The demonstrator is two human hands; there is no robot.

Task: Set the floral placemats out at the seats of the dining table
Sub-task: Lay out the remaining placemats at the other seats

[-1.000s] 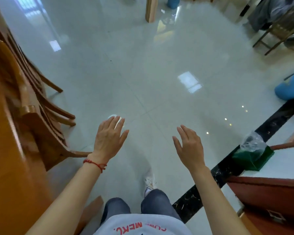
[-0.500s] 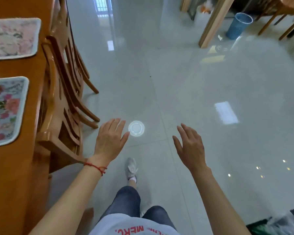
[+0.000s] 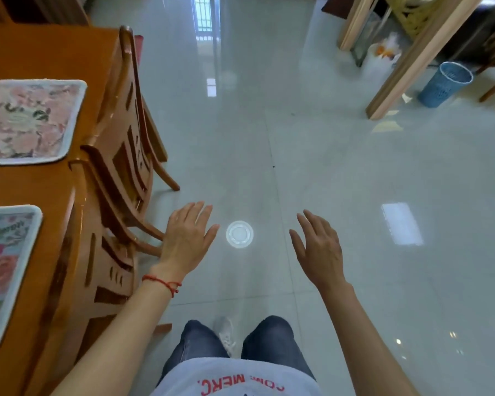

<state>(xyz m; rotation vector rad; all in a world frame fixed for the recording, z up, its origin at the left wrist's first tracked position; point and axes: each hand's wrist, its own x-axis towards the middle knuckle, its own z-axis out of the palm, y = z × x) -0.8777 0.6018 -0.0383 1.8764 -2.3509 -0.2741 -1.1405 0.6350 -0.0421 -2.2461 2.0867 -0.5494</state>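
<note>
Hands [image 3: 187, 238] [image 3: 317, 247] outstretched, fingers apparently relaxed (holding nothing)

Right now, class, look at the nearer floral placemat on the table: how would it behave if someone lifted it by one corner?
The nearer placemat looks thin and lies flat on the table, so it is probably light and would droop. Its fabric-like edging suggests it would grip rather than slide.
</note>
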